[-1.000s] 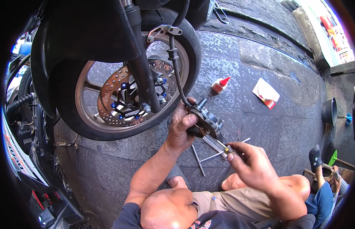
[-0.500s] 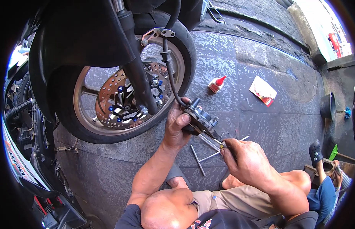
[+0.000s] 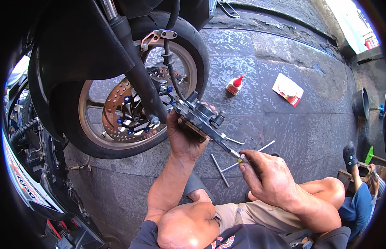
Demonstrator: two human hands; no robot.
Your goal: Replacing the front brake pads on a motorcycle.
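Observation:
A dark brake caliper, joined to a black hose, is held by my left hand in front of the wheel. My fingers wrap round its near side and underside. My right hand is closed on a screwdriver-like tool with a metal shaft and a yellowish part by the fingertips. Its shaft reaches to the lower right end of the caliper; the exact contact is hard to make out. Most of its handle is hidden in my palm. A thin bent metal rod shows beside the caliper.
The motorcycle's front wheel and drilled brake disc stand at left. A T-handle wrench lies on the tiles below the caliper. Farther off are a red-capped white bottle, a white-and-red card and a black bucket. Another person's leg is at right.
My left hand has moved slightly left and turned the caliper, so more of its side shows. The tool's shaft shows more clearly at the caliper's end. The whole view has shifted a little.

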